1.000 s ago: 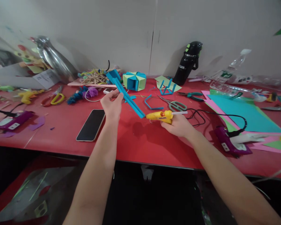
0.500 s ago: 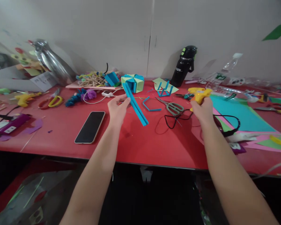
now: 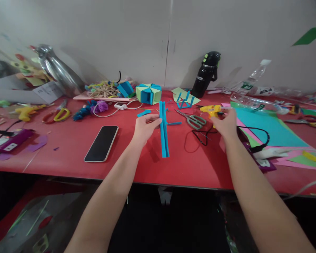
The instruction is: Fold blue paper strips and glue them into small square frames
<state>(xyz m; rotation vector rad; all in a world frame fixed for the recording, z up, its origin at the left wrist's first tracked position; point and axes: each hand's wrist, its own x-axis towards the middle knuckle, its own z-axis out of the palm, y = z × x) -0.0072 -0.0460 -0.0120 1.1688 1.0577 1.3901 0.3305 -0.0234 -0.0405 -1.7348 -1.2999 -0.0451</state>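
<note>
My left hand pinches a folded blue paper strip by its left edge, with the strip standing almost straight up and down in view. In my right hand is a yellow hot glue gun, its front end toward the left and apart from the strip. Behind the held strip lies a bent blue paper strip, partly hidden. Scissors with grey-green handles rest between my hands. Farther back stand a blue and pale-green paper box shape and a small blue strip frame on pale-green paper.
A phone lies left of my left hand. The glue gun's black cord loops on the red table. At the back stands a black bottle. Coloured paper sheets and a plastic bottle lie to the right.
My left hand has moved right with the blue strip, which has turned from slanted to nearly vertical. My right hand has brought the glue gun slightly left and down.
</note>
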